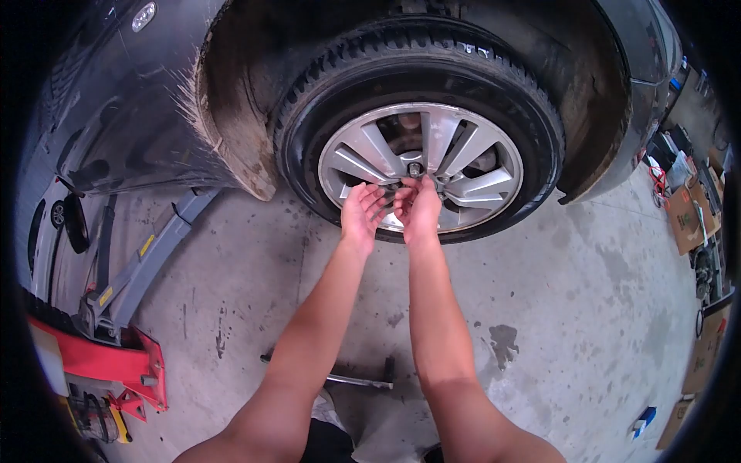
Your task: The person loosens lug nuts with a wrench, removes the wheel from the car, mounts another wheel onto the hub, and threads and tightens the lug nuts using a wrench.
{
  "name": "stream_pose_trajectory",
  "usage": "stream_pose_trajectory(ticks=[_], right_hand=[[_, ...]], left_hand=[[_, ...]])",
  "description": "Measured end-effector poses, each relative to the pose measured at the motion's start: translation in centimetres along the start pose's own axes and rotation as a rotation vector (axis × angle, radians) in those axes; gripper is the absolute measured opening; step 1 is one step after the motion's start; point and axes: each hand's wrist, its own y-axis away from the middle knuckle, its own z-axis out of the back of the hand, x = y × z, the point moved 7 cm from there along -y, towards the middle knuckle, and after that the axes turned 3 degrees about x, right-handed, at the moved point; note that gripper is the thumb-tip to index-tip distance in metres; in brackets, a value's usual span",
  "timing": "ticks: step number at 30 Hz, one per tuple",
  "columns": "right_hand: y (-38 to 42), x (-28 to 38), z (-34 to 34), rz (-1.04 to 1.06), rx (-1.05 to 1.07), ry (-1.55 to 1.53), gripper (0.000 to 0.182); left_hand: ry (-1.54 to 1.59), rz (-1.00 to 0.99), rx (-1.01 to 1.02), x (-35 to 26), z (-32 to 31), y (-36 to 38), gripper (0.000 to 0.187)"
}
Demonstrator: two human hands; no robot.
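Note:
A car wheel with a silver spoked rim (437,139) and a black tire (540,116) sits in the wheel arch in front of me. My left hand (363,214) is at the lower spokes, palm turned inward, its fingers apart and bent, with nothing visible in it. Beside it, my right hand (419,208) has its fingers curled together at the wheel's centre. Just above those fingertips shows a dark lug nut (414,169). Whatever the right fingers grip, if anything, is hidden.
A long metal wrench-like bar (359,380) lies on the concrete floor (571,285) below my arms. At left stand a grey lift arm (158,251) and red equipment (100,355). Cardboard boxes (685,216) line the right side, with a small blue box (644,422) nearby.

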Motion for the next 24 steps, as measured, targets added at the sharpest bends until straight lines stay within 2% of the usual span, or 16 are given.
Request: stream_pose_trajectory(ticks=[2, 3, 6, 7, 9, 10, 11, 14, 15, 16, 17, 19, 20, 22, 23, 24], right_hand=[[0.7, 1.2, -0.2, 0.143, -0.111, 0.211, 0.03], [0.4, 1.1, -0.1, 0.143, -0.113, 0.212, 0.03], [-0.3, -0.5, -0.5, -0.04, 0.099, -0.185, 0.03], [0.0, -0.4, -0.6, -0.041, 0.099, -0.184, 0.03], [0.7, 0.4, 0.0, 0.027, -0.074, 0.072, 0.03], [0.9, 1.1, -0.5, 0.149, -0.088, 0.157, 0.03], [0.6, 1.0, -0.2, 0.149, -0.09, 0.157, 0.03], [-0.5, -0.7, -0.6, -0.07, 0.175, -0.232, 0.031], [-0.2, -0.7, -0.7, -0.07, 0.177, -0.23, 0.031], [0.1, -0.6, -0.3, -0.036, 0.082, -0.145, 0.031], [0.4, -0.4, 0.2, 0.0, -0.014, -0.061, 0.031], [0.4, 0.4, 0.0, 0.027, -0.097, 0.055, 0.034], [-0.3, 0.0, -0.1, 0.03, -0.017, 0.034, 0.035], [-0.7, -0.4, -0.3, -0.014, 0.112, -0.085, 0.035], [-0.8, -0.4, 0.2, -0.014, 0.111, -0.084, 0.035], [-0.5, -0.1, 0.6, -0.015, 0.078, -0.07, 0.033]], left_hand=[[-0.009, 0.005, 0.001, 0.1, 0.0, -0.1, 0.033], [-0.004, -0.001, 0.008, 0.1, -0.1, -0.2, 0.035], [-0.014, 0.007, -0.005, 0.6, -0.2, 0.1, 0.039], [-0.036, 0.018, -0.021, 0.6, -0.2, 0.1, 0.04], [-0.077, 0.056, -0.038, 1.3, 0.1, -0.2, 0.04], [-0.117, 0.097, -0.055, 1.8, 0.4, -0.4, 0.04], [-0.117, 0.099, -0.055, 2.1, 0.6, -0.6, 0.04], [-0.151, 0.057, -0.054, 2.3, 0.1, -0.6, 0.034], [-0.232, -0.025, -0.123, 2.2, 0.3, -0.9, 0.034], [-0.313, -0.108, -0.192, 1.8, 0.6, -1.1, 0.036], [-0.313, -0.109, -0.192, 2.2, 0.9, -1.1, 0.036], [-1.242, -0.666, -0.345, -1.5, -1.5, 2.2, 0.046], [-1.241, -0.665, -0.345, -1.4, -1.6, 2.3, 0.046], [-1.333, -0.756, -0.285, -1.3, -2.4, 2.6, 0.058], [-1.379, -0.803, -0.253, -1.3, -2.9, 2.7, 0.064], [-1.464, -0.744, -0.237, -1.1, -3.1, 2.5, 0.069]])
